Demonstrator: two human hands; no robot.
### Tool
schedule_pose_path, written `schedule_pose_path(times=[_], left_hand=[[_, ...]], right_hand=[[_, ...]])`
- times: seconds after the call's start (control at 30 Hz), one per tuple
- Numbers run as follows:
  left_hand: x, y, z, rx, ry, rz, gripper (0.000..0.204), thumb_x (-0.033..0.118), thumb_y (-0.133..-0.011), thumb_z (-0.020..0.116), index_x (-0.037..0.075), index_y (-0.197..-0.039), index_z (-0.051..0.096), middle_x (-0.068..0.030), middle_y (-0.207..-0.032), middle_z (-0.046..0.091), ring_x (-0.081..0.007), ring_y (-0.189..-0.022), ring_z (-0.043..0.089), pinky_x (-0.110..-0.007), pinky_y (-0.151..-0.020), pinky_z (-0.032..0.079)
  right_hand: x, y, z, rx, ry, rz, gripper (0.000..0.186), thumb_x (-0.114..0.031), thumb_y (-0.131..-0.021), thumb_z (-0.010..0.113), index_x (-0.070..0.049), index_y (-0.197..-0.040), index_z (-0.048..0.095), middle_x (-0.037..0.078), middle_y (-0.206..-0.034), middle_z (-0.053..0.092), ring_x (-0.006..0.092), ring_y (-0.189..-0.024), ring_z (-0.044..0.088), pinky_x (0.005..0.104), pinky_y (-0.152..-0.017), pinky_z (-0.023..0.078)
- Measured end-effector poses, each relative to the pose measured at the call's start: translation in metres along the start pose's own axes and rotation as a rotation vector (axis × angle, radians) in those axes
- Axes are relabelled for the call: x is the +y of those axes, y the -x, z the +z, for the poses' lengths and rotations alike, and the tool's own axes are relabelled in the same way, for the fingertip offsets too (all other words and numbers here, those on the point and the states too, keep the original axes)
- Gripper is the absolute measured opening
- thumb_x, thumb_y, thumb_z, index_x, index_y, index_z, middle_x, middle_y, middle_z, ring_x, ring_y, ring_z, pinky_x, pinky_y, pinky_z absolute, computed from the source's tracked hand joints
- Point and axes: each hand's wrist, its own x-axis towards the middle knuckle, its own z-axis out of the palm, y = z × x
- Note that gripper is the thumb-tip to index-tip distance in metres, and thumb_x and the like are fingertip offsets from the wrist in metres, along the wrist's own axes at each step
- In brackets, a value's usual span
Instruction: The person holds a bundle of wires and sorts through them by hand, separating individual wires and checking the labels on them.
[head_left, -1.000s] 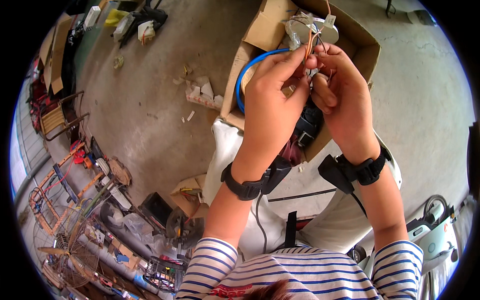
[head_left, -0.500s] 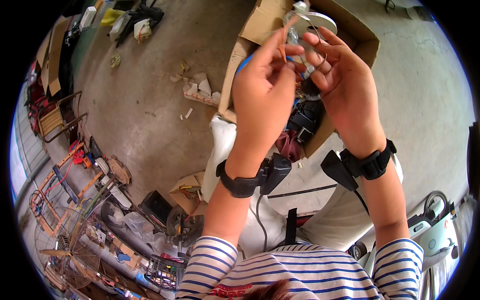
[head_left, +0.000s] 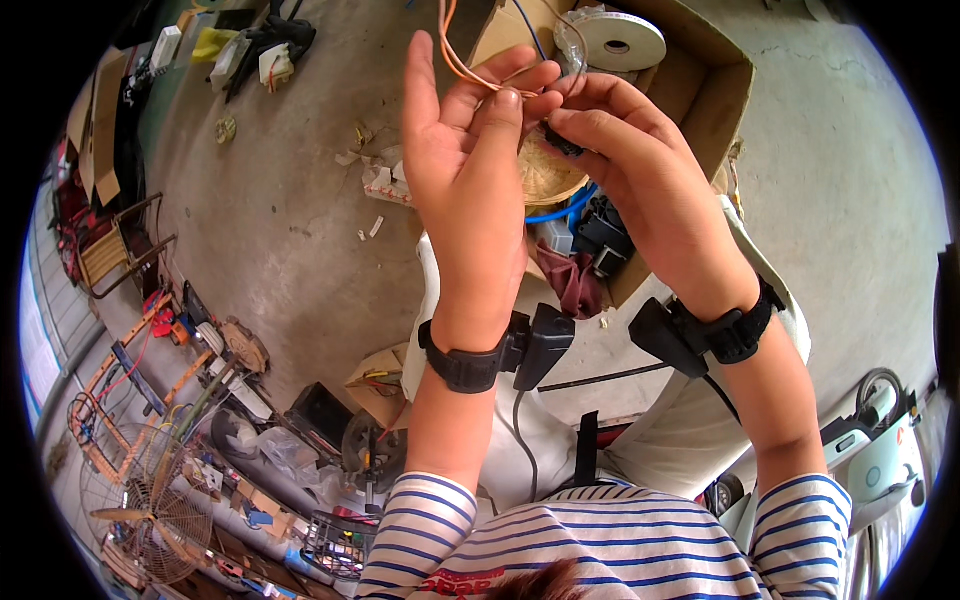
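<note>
Above an open cardboard box point(head_left: 722, 85), my two hands meet at the fingertips. My left hand point(head_left: 463, 175) pinches thin orange wires point(head_left: 452, 62) between thumb and fingers, its index finger raised. The wires loop up past the top of the picture. My right hand point(head_left: 640, 165) is closed, thumb against index finger, at a thin brown wire point(head_left: 583, 50) beside the left fingertips. A small dark piece point(head_left: 562, 142) shows just below the right thumb; whether it is held is unclear. A thin blue wire point(head_left: 528, 25) hangs behind the fingers.
In the box are a white reel point(head_left: 622, 40), a woven basket point(head_left: 545, 178), a blue ring point(head_left: 566, 210), black devices point(head_left: 604, 235) and a maroon cloth point(head_left: 572, 287). Torn cardboard point(head_left: 388, 185) lies on the floor. A wire fan point(head_left: 150, 510) and clutter stand at left.
My hands have turned and come together, the left shifting left with palm more exposed. The orange wires now loop upward left of the box, and the basket has come into sight.
</note>
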Motion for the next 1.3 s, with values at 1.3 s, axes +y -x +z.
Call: schedule_pose_path(times=[1.3], left_hand=[[-0.001, -0.002, -0.003, -0.108, -0.249, -0.059, 0.052, 0.001, -0.085, 0.060, -0.001, -0.129, 0.033, -0.0096, -0.096, 0.060, -0.0127, -0.086, 0.060, -0.024, -0.076, 0.050]], right_hand=[[0.003, 0.000, 0.002, 0.122, -0.207, 0.138, 0.026, -0.026, -0.091, 0.059, -0.002, -0.102, 0.062, -0.002, -0.087, 0.063, 0.0020, -0.071, 0.055, 0.0175, -0.060, 0.042]])
